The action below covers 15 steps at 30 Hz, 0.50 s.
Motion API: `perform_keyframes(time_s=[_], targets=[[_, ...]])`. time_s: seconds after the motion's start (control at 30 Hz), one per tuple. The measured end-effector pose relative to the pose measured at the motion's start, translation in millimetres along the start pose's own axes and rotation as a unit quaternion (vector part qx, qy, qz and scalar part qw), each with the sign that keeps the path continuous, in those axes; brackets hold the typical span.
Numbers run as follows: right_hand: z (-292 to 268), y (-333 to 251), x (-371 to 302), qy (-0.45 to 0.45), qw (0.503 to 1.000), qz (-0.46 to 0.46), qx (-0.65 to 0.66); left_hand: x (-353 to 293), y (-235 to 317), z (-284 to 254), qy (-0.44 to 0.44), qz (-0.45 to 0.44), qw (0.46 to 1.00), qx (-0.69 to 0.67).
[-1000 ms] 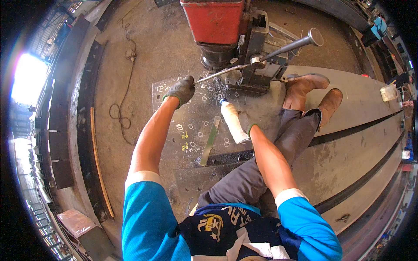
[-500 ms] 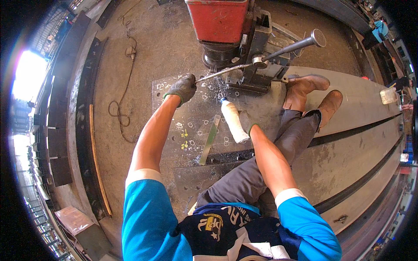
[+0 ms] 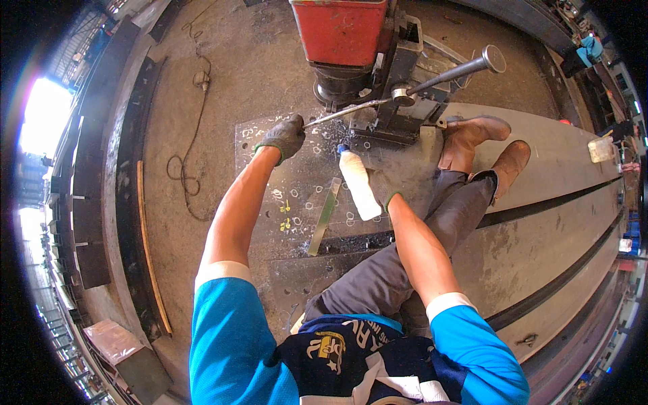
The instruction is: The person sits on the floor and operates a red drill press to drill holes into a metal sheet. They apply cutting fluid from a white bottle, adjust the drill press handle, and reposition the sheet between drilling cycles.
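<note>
My left hand (image 3: pixel 285 138), in a dark grey glove, is wrapped round the end of a long metal lever (image 3: pixel 347 112). The lever runs to the hub of a drilling machine with a red motor housing (image 3: pixel 341 34). Its lower end stands over a chalk-marked steel plate (image 3: pixel 260 202). In my gloved right hand (image 3: pixel 386 181), closed at its side, is a white plastic squeeze bottle (image 3: pixel 360 185) with a blue cap. The bottle's cap end points at the drilling spot. My right fingers are partly hidden and blend with the plate.
A flat metal strip (image 3: pixel 325 217) lies on the plate left of the bottle, with shavings around. A thick round-ended handle (image 3: pixel 466 69) juts right from the machine. My boots (image 3: pixel 472 142) rest on long steel beams (image 3: pixel 540 229). A cable (image 3: pixel 192 148) coils on the floor.
The bottle has swung slightly left and up, its cap end shifting away from my right arm. My left hand and the lever stay where they were.
</note>
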State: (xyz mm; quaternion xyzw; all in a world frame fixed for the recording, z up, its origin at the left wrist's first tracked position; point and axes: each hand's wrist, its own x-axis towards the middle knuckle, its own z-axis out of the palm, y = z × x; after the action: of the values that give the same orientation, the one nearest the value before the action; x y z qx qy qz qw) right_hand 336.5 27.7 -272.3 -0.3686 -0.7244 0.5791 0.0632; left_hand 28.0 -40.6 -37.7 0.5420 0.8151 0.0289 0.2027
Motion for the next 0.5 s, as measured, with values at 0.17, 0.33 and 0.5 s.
perform_keyframes(time_s=[0.17, 0.33, 0.5], targets=[[15.7, 32.8, 19.1, 0.005, 0.968, 0.155, 0.199, 0.1, 0.0, 0.1, -0.005, -0.005, 1.0, -0.015], [7.1, -7.4, -0.2, 0.028, 0.976, 0.167, 0.135, 4.3, -5.7, 6.2, -0.004, 0.009, 1.0, -0.012], [-8.9, -50.9, -28.7, 0.038, 0.98, 0.177, 0.085, 10.1, -11.6, 14.4, 0.007, 0.022, 1.0, -0.009]])
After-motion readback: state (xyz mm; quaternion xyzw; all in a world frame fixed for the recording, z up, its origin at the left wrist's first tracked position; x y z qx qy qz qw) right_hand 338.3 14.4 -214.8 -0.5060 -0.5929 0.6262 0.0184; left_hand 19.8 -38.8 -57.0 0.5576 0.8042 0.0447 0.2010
